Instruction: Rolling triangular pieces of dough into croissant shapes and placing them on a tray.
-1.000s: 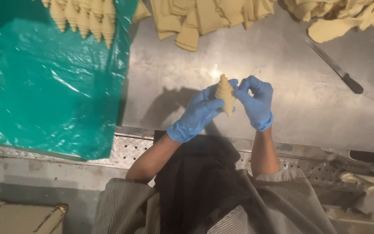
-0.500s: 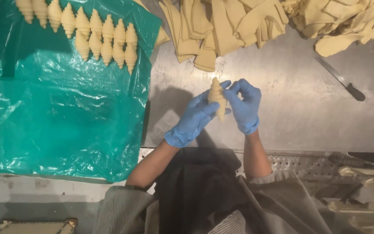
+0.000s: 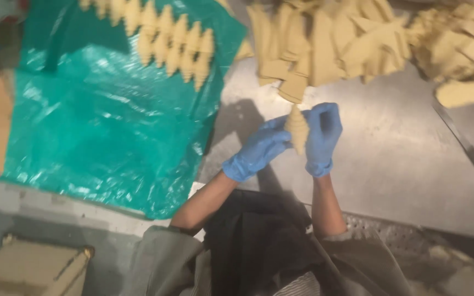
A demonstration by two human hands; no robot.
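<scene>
Both my hands wear blue gloves. My left hand [image 3: 259, 149] and my right hand [image 3: 322, 135] hold one rolled, croissant-shaped piece of pale dough [image 3: 298, 130] upright between them, above the steel table [image 3: 390, 159]. Just beyond it lies a pile of cut dough triangles [image 3: 325, 46]. Rows of rolled dough pieces [image 3: 165, 41] rest on a green plastic sheet [image 3: 100, 120] to the left.
A knife [image 3: 459, 140] with a dark handle lies on the table at the right. More loose dough pieces [image 3: 462, 44] are heaped at the top right. A tan box [image 3: 28, 268] stands at the lower left, below the table's edge.
My hands have carried the rolled dough farther from me, toward the triangle pile. The view has swung, so more of the green sheet and its rolled pieces now shows.
</scene>
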